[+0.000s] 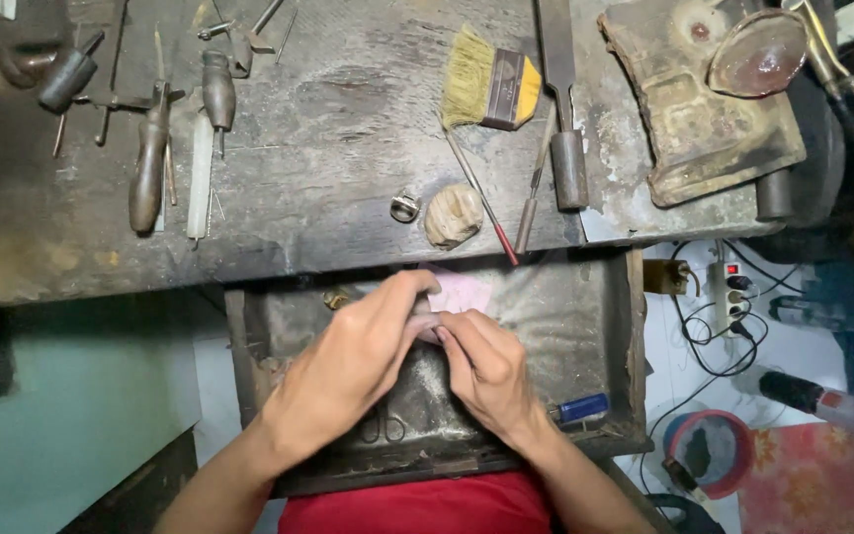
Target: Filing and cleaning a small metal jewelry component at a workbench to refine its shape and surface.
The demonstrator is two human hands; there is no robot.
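Observation:
My left hand (353,361) and my right hand (486,371) meet over an open metal-lined drawer (585,326) under the workbench. Both pinch a small pale pink piece of paper or cloth (462,295) between thumb and fingers. What lies inside the fold is hidden by my fingers. A silver ring (404,207) and a lumpy beige wad (453,215) rest on the bench edge just above the hands.
The worn wooden bench (328,129) holds files and wooden-handled tools (150,168) at left, a yellow brush (491,89), a thin red-tipped rod (481,198) and a rusty metal block (704,109). A blue lighter (582,406) and small scissors (384,425) lie in the drawer. A power strip (728,292) and a red bucket (709,450) are on the floor at right.

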